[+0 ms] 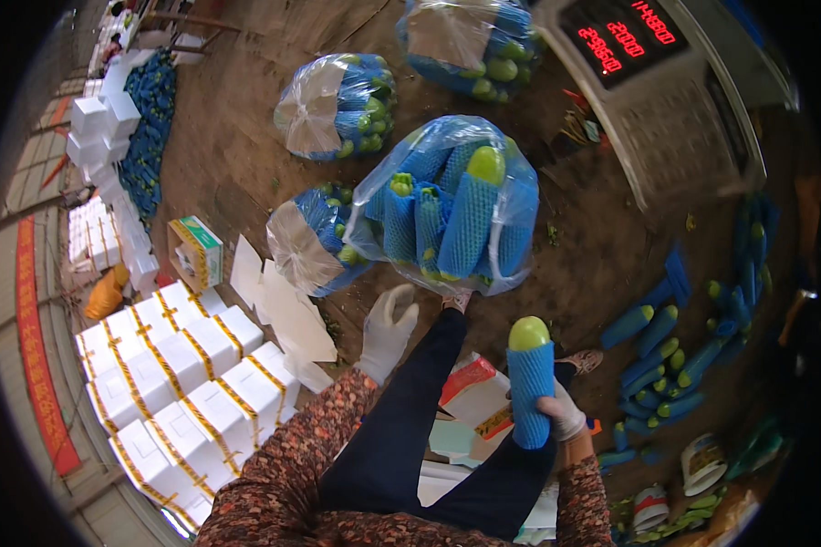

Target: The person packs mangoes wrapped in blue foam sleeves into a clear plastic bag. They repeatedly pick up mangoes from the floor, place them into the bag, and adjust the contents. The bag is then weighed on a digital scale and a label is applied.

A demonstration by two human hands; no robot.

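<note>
Netted gourd in right grip

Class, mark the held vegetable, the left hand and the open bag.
Held vegetable (530, 387), head view: middle of its blue sleeve.
Left hand (387, 335), head view: middle of the white glove.
Open bag (370, 213), head view: its clear left wall.

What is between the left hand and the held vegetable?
The head view shows the left leg, then a red-and-white box nearer the vegetable.

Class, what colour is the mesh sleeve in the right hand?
The mesh sleeve is blue, seen in the head view.
</note>
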